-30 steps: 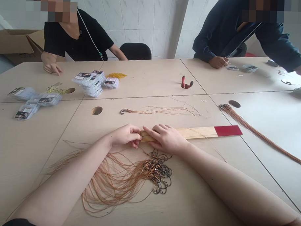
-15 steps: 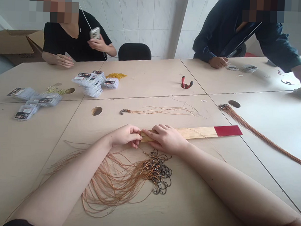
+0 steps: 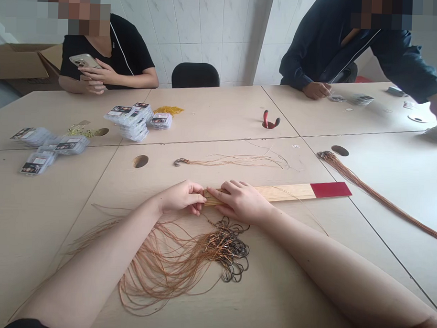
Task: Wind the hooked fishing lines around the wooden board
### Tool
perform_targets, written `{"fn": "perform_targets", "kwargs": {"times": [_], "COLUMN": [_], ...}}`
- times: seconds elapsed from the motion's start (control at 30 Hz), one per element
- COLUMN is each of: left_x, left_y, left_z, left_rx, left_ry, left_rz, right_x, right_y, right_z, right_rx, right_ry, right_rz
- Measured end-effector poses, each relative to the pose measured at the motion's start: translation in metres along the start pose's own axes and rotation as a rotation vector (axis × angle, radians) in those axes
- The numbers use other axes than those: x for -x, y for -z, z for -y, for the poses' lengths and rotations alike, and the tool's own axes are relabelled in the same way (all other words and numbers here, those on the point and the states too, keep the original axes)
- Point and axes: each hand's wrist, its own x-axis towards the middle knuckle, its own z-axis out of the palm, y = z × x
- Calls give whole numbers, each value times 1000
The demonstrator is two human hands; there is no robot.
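A flat wooden strip (image 3: 289, 192) with a dark red end lies across the table before me. My left hand (image 3: 183, 197) is closed around its left end, thumb and forefinger pinched there. My right hand (image 3: 244, 201) grips the strip just beside it, forefinger stretched along the top and thumb on the near side. Something small and dark shows at the strip's end between my fingertips, too hidden to name. A thin line (image 3: 310, 212) crosses the strip and trails onto the table. Nearest me lies a heap of fishing hooks (image 3: 230, 248) with orange-brown leader lines (image 3: 164, 272).
Beyond the strip lies a small bundle of hooked lines (image 3: 233, 159); a longer bundle (image 3: 375, 191) is at right. Stacked plastic boxes (image 3: 134, 120) stand at left. Red-handled pliers (image 3: 266, 119) poke from a table hole. Two people sit opposite, one holding a phone (image 3: 84, 61).
The person at left has brought the phone over to the left and now has both hands close together by it. My hands and the wooden strip have stayed put.
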Motion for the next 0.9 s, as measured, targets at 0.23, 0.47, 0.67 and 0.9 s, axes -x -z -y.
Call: {"fn": "perform_targets", "kwargs": {"times": [0.23, 0.47, 0.67, 0.9], "left_x": [0, 0, 0, 0], "left_y": [0, 0, 0, 0], "left_z": [0, 0, 0, 1], "left_rx": [-7, -10, -11, -4], "left_ry": [-3, -8, -8, -9], "left_rz": [4, 4, 8, 14], "right_x": [0, 0, 0, 0], "right_y": [0, -1, 0, 0], "right_z": [0, 0, 0, 1], "right_rx": [5, 8, 13, 24], "right_ry": [0, 7, 7, -5], "right_rz": [3, -11, 1, 2]}}
